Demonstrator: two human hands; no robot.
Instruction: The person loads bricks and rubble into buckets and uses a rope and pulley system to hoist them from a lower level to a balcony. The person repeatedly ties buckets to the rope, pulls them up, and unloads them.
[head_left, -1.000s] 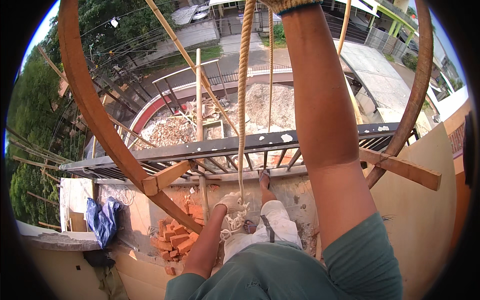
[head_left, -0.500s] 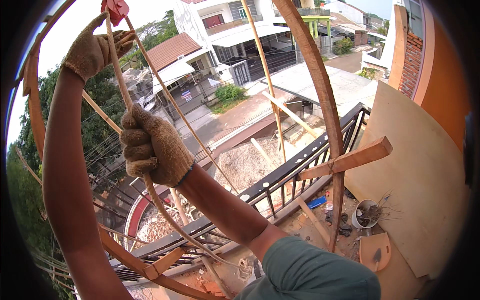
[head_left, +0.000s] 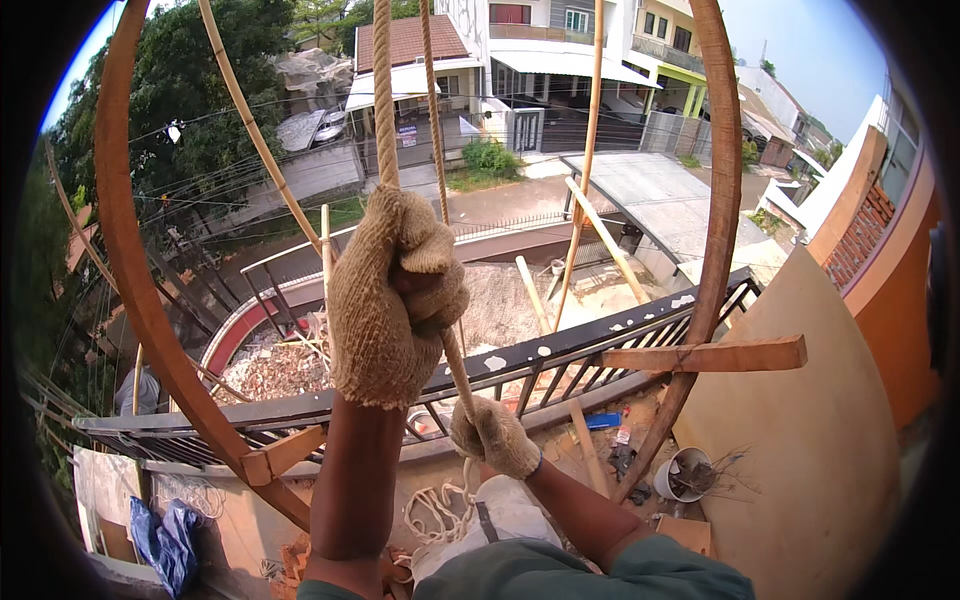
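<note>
A thick beige rope (head_left: 383, 90) comes down from above into my left hand (head_left: 398, 295), which wears a knitted work glove and is closed around it. Below and to the right, my right hand (head_left: 497, 438), gloved the same way, is also closed on this rope, close to my body. A second rope strand (head_left: 434, 110) hangs just behind, apart from my fingers where it shows. Loose coils of rope (head_left: 436, 512) lie low in front of me, beside my legs.
A black metal railing (head_left: 520, 358) curves across in front, with wooden posts (head_left: 722, 170) and a short crosspiece (head_left: 705, 356) by it. To the right are a bucket of debris (head_left: 688, 474) and a large plywood sheet (head_left: 790, 430). A blue tarp (head_left: 165, 540) lies left.
My left hand has come down from beside the red object overhead and closed on the rope. My right hand has moved down toward my waist. The red object has left the view.
</note>
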